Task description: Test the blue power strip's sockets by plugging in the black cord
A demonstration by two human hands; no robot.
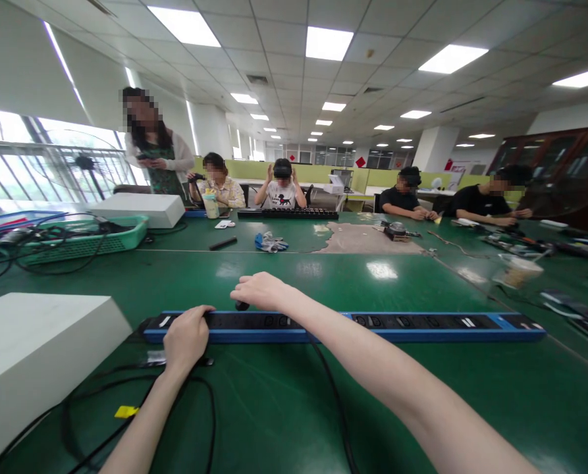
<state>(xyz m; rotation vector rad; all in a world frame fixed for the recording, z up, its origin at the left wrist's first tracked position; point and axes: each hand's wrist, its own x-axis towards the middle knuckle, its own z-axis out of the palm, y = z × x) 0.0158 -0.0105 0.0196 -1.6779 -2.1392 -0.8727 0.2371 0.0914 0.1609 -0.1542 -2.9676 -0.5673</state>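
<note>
A long blue power strip (268, 336) with black sockets lies across the green table in front of me. My left hand (187, 336) is closed around its left part, fingers over the far edge. My right hand (261, 291) hovers just beyond the strip, left of its middle, fingers curled round a small black plug-like piece (242, 305); most of that piece is hidden. A black cable (330, 382) runs from under my right forearm toward me; where it starts is covered.
White boxes (41, 355) stand at left, near a green basket (91, 240) of cables. Black cables with a yellow tag (126, 412) lie below my left hand. Gloves (270, 242), a black bar (223, 243) and a plastic cup (519, 271) are farther off. Several people are around the table.
</note>
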